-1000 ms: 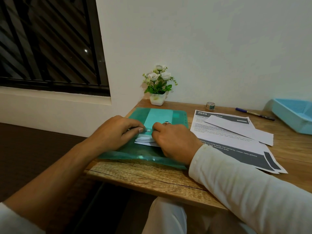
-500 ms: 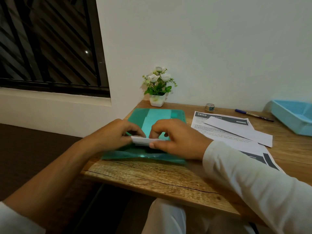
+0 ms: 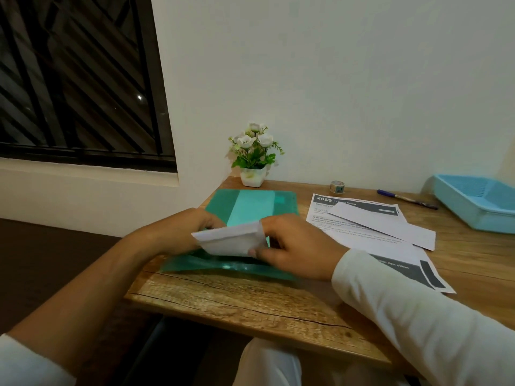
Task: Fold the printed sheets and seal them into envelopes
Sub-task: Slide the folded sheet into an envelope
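Note:
A folded white sheet (image 3: 231, 239) is lifted and tilted just above a green plastic folder (image 3: 223, 203) on the wooden desk. My left hand (image 3: 178, 231) grips its left end, fingers curled behind the paper. My right hand (image 3: 295, 246) pinches its right end between thumb and fingers. To the right lies a printed sheet (image 3: 359, 240) headed 2659, with a white envelope (image 3: 381, 222) lying across it.
A small flower pot (image 3: 253, 158) stands at the back by the wall. A roll of tape (image 3: 337, 187) and a blue pen (image 3: 405, 199) lie behind the printed sheet. A light blue tray (image 3: 479, 204) sits at the far right. The desk's front edge (image 3: 250, 327) is close to my lap.
The folded sheet lay flat under both hands on the folder; both hands have now raised it and tipped its face toward me.

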